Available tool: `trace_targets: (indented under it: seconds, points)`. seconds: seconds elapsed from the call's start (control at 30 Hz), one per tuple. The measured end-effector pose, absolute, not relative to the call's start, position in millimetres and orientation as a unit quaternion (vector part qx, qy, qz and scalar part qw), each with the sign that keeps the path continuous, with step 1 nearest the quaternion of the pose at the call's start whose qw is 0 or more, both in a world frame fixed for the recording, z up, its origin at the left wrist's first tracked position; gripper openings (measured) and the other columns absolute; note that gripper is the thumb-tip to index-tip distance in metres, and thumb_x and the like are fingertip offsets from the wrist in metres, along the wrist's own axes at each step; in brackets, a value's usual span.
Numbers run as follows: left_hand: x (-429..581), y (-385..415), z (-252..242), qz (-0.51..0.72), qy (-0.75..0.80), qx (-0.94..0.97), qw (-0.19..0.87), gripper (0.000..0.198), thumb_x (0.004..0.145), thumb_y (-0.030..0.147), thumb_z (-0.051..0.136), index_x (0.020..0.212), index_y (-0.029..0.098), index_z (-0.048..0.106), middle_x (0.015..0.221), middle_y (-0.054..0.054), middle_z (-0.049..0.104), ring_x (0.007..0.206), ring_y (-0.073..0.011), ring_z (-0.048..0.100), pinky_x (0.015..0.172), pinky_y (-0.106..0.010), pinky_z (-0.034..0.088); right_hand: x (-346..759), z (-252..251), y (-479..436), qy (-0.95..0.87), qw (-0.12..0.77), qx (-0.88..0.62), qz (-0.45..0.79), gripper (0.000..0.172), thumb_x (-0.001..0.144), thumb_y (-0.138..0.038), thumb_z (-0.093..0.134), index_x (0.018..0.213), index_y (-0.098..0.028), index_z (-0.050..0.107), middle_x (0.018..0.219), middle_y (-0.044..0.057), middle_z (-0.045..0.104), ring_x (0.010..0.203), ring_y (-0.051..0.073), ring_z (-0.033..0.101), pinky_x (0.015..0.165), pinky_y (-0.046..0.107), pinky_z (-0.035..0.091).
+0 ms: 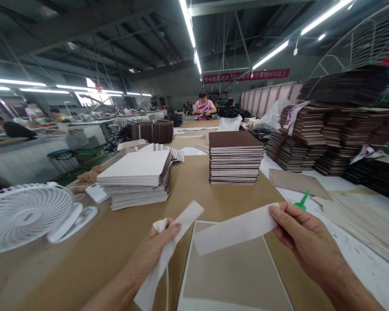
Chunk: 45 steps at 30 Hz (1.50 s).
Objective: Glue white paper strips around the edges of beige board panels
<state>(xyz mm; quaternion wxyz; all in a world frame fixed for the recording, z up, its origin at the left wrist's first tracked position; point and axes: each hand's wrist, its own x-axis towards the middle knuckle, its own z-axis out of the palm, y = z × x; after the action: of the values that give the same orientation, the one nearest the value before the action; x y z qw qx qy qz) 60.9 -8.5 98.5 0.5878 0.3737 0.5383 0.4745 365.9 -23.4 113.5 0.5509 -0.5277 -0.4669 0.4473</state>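
Observation:
My left hand (160,242) is closed round a long white paper strip (168,250) that runs from above my fingers down past my wrist. My right hand (298,235) pinches the right end of a second white strip (235,231), which stretches left over a flat grey board with a white border (236,276) lying on the brown paper-covered table (194,190). Both hands hover just above that board.
A white stack of boards (138,179) sits left of centre and a brown-topped stack (235,157) to the right. A white desk fan (26,216) stands at left. Dark board piles (337,125) fill the right. A green-handled tool (302,201) lies by my right hand. A person in pink (203,107) works far back.

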Motion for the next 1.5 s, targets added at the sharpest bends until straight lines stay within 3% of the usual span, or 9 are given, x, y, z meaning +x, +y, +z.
trace_targets:
  seconds: [0.17, 0.27, 0.37, 0.53, 0.63, 0.77, 0.9, 1.17, 1.5]
  points:
    - [43, 0, 96, 0.623, 0.413, 0.325, 0.579, 0.027, 0.063, 0.006, 0.065, 0.053, 0.016, 0.043, 0.087, 0.001, 0.066, 0.094, -0.0162, 0.061, 0.078, -0.024, 0.052, 374, 117, -31, -0.432, 0.558, -0.536, 0.462, 0.031, 0.076, -0.048, 0.070, 0.075, -0.019, 0.061, 0.058, -0.003, 0.047, 0.052, 0.007, 0.037, 0.042, 0.016, 0.027]
    - [34, 2, 96, 0.642, 0.347, 0.300, 0.614, 0.024, 0.066, 0.005, 0.063, 0.059, 0.017, 0.043, 0.058, 0.007, 0.049, 0.055, -0.0066, 0.051, 0.058, -0.018, 0.050, 370, 120, -32, -0.435, 0.548, -0.538, 0.469, 0.032, 0.074, -0.050, 0.071, 0.075, -0.018, 0.062, 0.056, -0.002, 0.048, 0.049, 0.007, 0.036, 0.040, 0.017, 0.025]
    - [33, 0, 94, 0.594, 0.367, 0.325, 0.637, 0.015, 0.075, 0.018, 0.064, 0.071, 0.019, 0.050, 0.054, 0.009, 0.039, 0.038, -0.0030, 0.024, 0.033, -0.013, 0.021, 363, 121, -30, -0.433, 0.549, -0.524, 0.486, 0.031, 0.075, -0.048, 0.070, 0.074, -0.019, 0.061, 0.053, -0.003, 0.048, 0.047, 0.006, 0.036, 0.040, 0.017, 0.026]
    - [49, -12, 80, 0.464, 0.477, 0.446, 0.599, 0.023, 0.073, 0.035, 0.074, 0.082, 0.017, 0.062, 0.052, 0.010, 0.035, 0.041, -0.0029, 0.024, 0.040, -0.016, 0.017, 345, 129, -28, -0.463, 0.523, -0.493, 0.518, 0.032, 0.079, -0.047, 0.067, 0.070, -0.018, 0.057, 0.048, -0.005, 0.047, 0.042, 0.005, 0.034, 0.039, 0.017, 0.020]
    - [62, -16, 78, 0.401, 0.476, 0.501, 0.602, 0.025, 0.076, 0.036, 0.071, 0.092, 0.017, 0.070, 0.065, 0.004, 0.052, 0.044, -0.0027, 0.027, 0.042, -0.019, 0.016, 327, 139, -28, -0.497, 0.489, -0.464, 0.546, 0.033, 0.081, -0.048, 0.065, 0.069, -0.018, 0.057, 0.045, -0.005, 0.048, 0.039, 0.004, 0.031, 0.038, 0.018, 0.017]
    - [75, -15, 92, 0.377, 0.365, 0.521, 0.674, 0.053, 0.068, 0.025, 0.077, 0.119, 0.031, 0.063, 0.105, -0.001, 0.063, 0.047, -0.0011, 0.032, 0.045, -0.020, 0.020, 297, 154, -28, -0.540, 0.420, -0.417, 0.598, 0.032, 0.084, -0.046, 0.061, 0.071, -0.018, 0.058, 0.041, -0.007, 0.044, 0.037, 0.004, 0.029, 0.036, 0.017, 0.016]
    - [85, -14, 105, 0.356, 0.287, 0.475, 0.752, 0.090, 0.041, 0.024, 0.091, 0.124, 0.032, 0.057, 0.102, -0.002, 0.065, 0.048, -0.0029, 0.036, 0.044, -0.020, 0.026, 279, 164, -28, -0.599, 0.370, -0.376, 0.602, 0.027, 0.085, -0.041, 0.060, 0.075, -0.016, 0.064, 0.051, -0.005, 0.048, 0.042, 0.003, 0.035, 0.038, 0.016, 0.023]
    - [79, -13, 95, 0.260, 0.370, 0.470, 0.758, 0.036, 0.049, 0.034, 0.085, 0.073, 0.016, 0.066, 0.054, 0.004, 0.053, 0.042, -0.0055, 0.035, 0.041, -0.020, 0.023, 302, 151, -22, -0.619, 0.412, -0.475, 0.471, 0.027, 0.087, -0.044, 0.058, 0.081, -0.019, 0.067, 0.046, -0.005, 0.047, 0.041, 0.005, 0.036, 0.037, 0.017, 0.022]
    - [60, 0, 89, 0.227, 0.495, 0.554, 0.629, 0.025, 0.068, 0.040, 0.070, 0.070, 0.016, 0.063, 0.049, 0.008, 0.037, 0.046, -0.0082, 0.024, 0.045, -0.024, 0.014, 362, 98, -33, -0.525, 0.423, -0.574, 0.466, 0.033, 0.086, -0.052, 0.055, 0.082, -0.019, 0.061, 0.059, -0.001, 0.060, 0.046, 0.008, 0.040, 0.044, 0.021, 0.028]
